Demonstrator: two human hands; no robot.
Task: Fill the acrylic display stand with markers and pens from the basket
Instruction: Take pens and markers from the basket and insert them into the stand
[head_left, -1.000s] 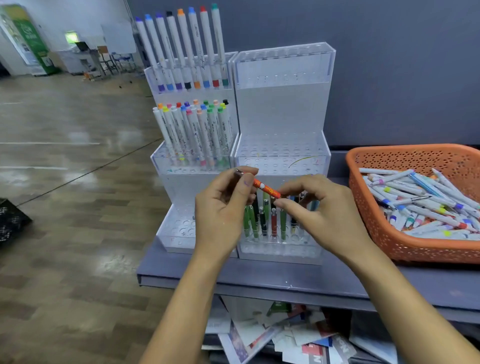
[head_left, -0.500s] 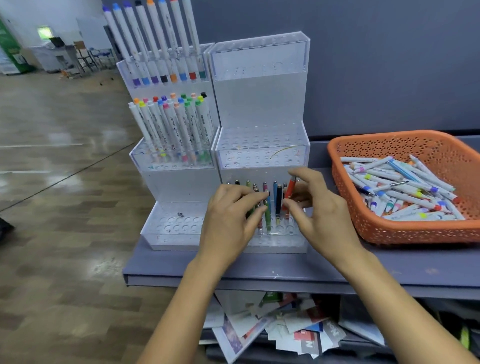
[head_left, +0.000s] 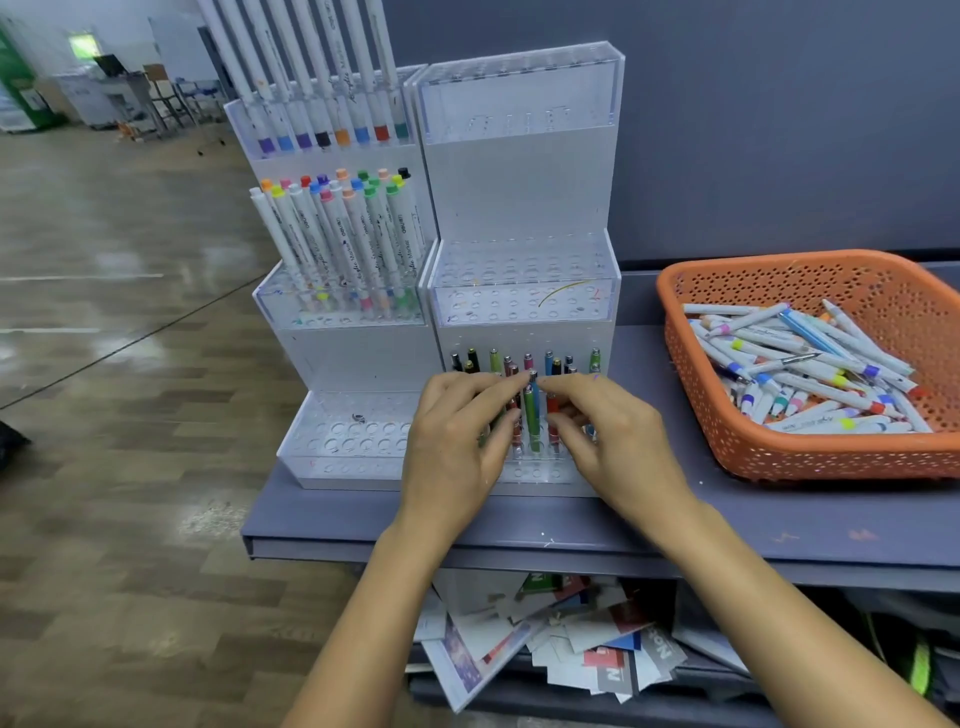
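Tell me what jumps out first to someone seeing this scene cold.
The bright orange basket on the right of the shelf, heaped with loose markers. Next, the left hand and right hand meet at the pens in the lowest tier of the right acrylic display stand. Left of it stand rows of colour-capped markers.

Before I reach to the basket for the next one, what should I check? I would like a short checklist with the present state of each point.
1. Orange pen stands upright in the bottom tier of the right acrylic display stand: ok.
2. Right hand free of that pen: cannot tell, its fingers curl beside it.
3. Left hand holds nothing: ok, its fingers lie straight on the pens.
4. Orange basket has markers to take: ok.
5. Free holes in the middle tier: ok.
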